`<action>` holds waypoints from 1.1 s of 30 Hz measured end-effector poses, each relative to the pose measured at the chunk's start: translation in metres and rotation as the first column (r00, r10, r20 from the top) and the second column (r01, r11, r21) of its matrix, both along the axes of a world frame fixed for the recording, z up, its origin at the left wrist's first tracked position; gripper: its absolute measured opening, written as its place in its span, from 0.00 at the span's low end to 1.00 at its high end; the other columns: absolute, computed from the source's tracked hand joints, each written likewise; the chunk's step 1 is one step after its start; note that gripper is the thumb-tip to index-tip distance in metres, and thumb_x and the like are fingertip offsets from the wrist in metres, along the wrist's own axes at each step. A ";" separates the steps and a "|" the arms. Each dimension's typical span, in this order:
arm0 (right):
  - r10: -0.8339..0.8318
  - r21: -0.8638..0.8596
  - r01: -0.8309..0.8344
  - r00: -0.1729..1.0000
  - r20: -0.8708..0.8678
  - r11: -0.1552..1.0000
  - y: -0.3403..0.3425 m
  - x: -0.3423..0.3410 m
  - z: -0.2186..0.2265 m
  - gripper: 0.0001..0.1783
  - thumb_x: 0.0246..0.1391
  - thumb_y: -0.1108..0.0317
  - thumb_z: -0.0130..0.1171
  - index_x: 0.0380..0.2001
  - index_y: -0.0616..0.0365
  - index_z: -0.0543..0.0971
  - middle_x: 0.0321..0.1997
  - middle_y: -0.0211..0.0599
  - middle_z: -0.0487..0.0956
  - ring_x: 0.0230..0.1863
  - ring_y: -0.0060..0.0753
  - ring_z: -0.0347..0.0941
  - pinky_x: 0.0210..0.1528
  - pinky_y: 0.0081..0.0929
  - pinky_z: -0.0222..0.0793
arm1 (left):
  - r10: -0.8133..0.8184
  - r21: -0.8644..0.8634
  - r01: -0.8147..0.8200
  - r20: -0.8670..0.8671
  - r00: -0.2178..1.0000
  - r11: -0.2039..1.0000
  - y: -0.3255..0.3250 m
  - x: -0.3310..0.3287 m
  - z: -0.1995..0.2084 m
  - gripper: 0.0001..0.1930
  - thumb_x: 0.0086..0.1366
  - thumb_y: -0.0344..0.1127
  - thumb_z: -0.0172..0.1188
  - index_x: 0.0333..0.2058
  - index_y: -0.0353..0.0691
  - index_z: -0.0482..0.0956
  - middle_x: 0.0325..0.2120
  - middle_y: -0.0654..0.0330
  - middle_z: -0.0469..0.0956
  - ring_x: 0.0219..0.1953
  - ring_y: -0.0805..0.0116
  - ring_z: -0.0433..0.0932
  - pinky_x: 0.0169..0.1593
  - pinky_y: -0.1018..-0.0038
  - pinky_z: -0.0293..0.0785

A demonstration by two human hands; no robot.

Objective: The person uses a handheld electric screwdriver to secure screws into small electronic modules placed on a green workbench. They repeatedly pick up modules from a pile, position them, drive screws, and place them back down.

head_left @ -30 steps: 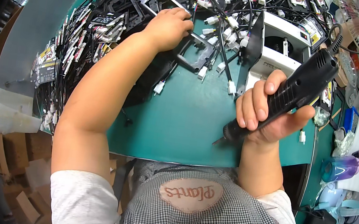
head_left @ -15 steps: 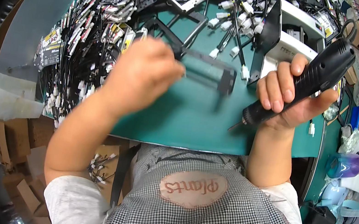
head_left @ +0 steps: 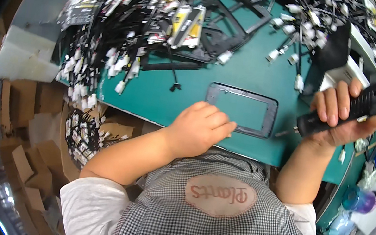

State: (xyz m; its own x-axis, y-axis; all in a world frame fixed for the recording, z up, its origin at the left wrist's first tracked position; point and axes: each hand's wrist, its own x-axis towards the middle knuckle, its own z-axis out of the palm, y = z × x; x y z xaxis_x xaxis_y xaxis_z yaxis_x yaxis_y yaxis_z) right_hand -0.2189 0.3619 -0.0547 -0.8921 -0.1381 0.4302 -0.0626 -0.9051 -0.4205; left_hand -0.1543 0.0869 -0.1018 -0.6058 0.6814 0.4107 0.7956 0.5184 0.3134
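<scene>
A thin black rectangular frame [head_left: 270, 117] lies flat on the green table near its front edge, in the middle of the head view. My left hand [head_left: 200, 130] is closed at the frame's near left corner, fingers curled over the rim. In my right hand [head_left: 339, 116] is a black electric screwdriver [head_left: 374, 100], fingers wrapped round its body. The screwdriver's bit [head_left: 285, 133] points left and stops just right of the frame, apart from it.
Black cables with white connectors [head_left: 85, 70] and small labelled parts [head_left: 187, 27] pile up at the left. More black frames [head_left: 230, 31] lie behind. A black-and-white housing [head_left: 335, 59] stands at the right; a purple-blue bottle [head_left: 359, 199] is farther right. Cardboard boxes [head_left: 40, 163] are below left.
My left hand has come down toward the table's front edge with the black frame, which now lies flat. My view has shifted; the right hand still holds the electric screwdriver.
</scene>
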 end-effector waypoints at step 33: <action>-0.142 0.101 0.145 0.989 -0.034 0.984 -0.004 -0.007 -0.011 0.36 0.53 0.35 0.57 0.42 0.61 0.66 0.21 0.31 0.71 0.19 0.27 0.70 0.21 0.25 0.68 | 0.592 -0.880 -0.185 0.126 0.796 0.436 -0.074 -0.316 0.141 0.48 0.47 0.33 0.67 0.67 0.63 0.54 0.62 0.49 0.63 0.60 0.52 0.68 0.59 0.62 0.69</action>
